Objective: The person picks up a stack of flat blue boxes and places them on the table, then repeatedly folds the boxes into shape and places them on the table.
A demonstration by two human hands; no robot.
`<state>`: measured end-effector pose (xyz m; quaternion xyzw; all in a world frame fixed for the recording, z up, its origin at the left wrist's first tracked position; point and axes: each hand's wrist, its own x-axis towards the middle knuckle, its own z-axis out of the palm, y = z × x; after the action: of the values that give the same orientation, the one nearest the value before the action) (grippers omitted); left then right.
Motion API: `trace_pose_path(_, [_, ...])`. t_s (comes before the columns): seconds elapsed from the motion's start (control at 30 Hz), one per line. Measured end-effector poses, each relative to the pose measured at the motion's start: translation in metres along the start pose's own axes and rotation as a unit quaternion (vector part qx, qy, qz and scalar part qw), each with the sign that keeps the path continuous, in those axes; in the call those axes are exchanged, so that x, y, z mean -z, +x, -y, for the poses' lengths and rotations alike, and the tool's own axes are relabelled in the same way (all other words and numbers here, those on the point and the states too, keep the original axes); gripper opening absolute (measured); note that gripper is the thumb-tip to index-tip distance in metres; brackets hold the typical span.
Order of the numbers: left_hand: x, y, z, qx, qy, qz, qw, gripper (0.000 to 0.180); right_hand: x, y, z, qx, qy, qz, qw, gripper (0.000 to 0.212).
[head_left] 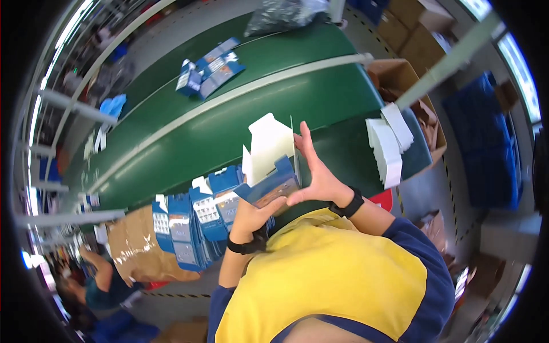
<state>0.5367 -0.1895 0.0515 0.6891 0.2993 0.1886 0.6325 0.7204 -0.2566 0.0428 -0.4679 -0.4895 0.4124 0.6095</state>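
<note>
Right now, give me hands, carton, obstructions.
Left hand holding open carton. Right hand spread at its right side. Nothing seen blocking them; overlapping blue cartons close by, left.

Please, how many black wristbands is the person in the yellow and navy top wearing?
2: one black wristband behind the left hand, and a second wristband behind the right hand. Both are visible.

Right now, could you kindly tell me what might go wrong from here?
The open carton might crease, with the right hand spread at its right side. The left forearm could nudge the overlapping blue cartons beside it. The white card pieces might slide off, lying near the edge of the green surface.
</note>
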Motion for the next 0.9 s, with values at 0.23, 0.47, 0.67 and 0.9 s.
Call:
trace_pose_path(0.23, [0.063, -0.014, -0.009, -0.271, 0.222, -0.213, 0.912, 0.098, -0.034, 0.055, 0.036, 0.02, 0.086, 0.284, 0.955, 0.13])
trace_pose_path(0.47, [0.045, -0.014, -0.002, -0.275, 0.212, -0.208, 0.915, 0.085, -0.054, 0.062, 0.04, -0.14, 0.079, 0.052, 0.986, 0.085])
trace_pose_path(0.67, [0.035, 0.006, -0.007, -0.324, 0.203, -0.205, 0.901, 0.061, -0.036, 0.068, 0.032, -0.018, 0.25, 0.073, 0.965, 0.055])
trace_pose_path(0.9, [0.046, 0.01, -0.016, -0.282, 0.225, -0.168, 0.917, 0.064, -0.03, 0.072, 0.031, -0.129, 0.039, 0.116, 0.984, 0.049])
